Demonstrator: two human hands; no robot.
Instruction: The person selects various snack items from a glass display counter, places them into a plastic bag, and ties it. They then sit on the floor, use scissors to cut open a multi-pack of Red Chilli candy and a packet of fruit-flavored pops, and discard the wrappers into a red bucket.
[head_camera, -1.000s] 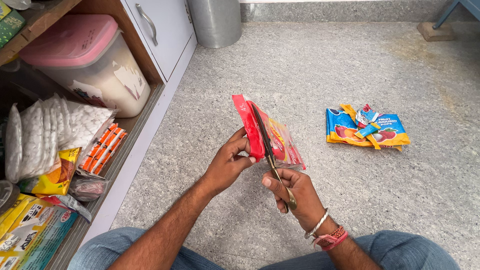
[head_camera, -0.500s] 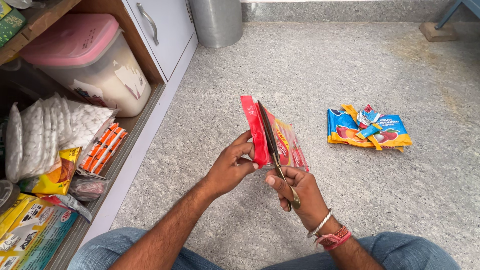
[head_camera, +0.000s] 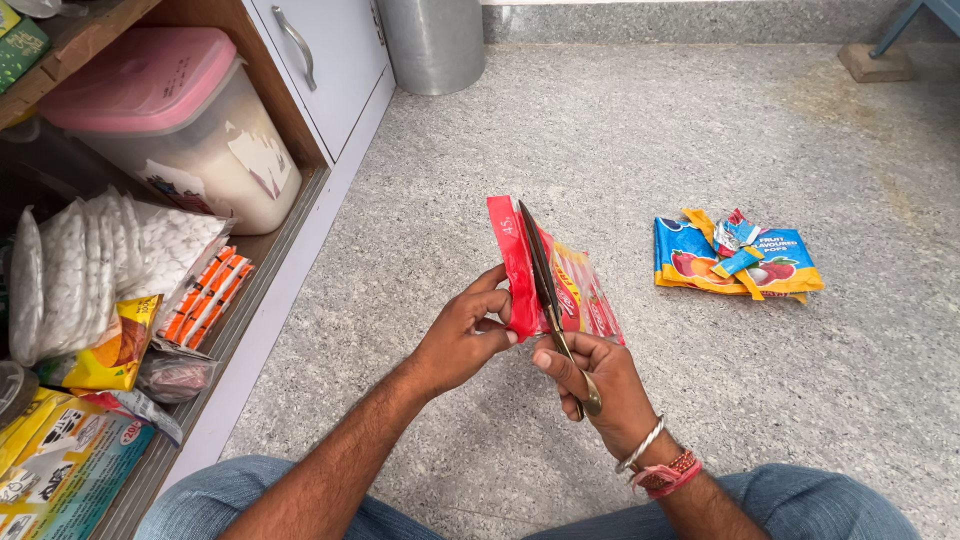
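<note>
My left hand pinches the lower left edge of a red and yellow snack packet, holding it upright over the grey floor. My right hand grips a pair of scissors by the handles, thumb through one ring. The dark blades point up and away along the packet's top strip, pressed against it. Part of the packet is hidden behind the blades and my right hand.
Blue and orange empty packets with cut scraps lie on the floor to the right. An open cupboard shelf on the left holds a pink-lidded tub, a bag of white pieces and other packets. A metal bin stands at the back.
Packet and scissors have drifted slightly right in view, both hands staying on them. The blades lie a little further along the packet's top edge.
</note>
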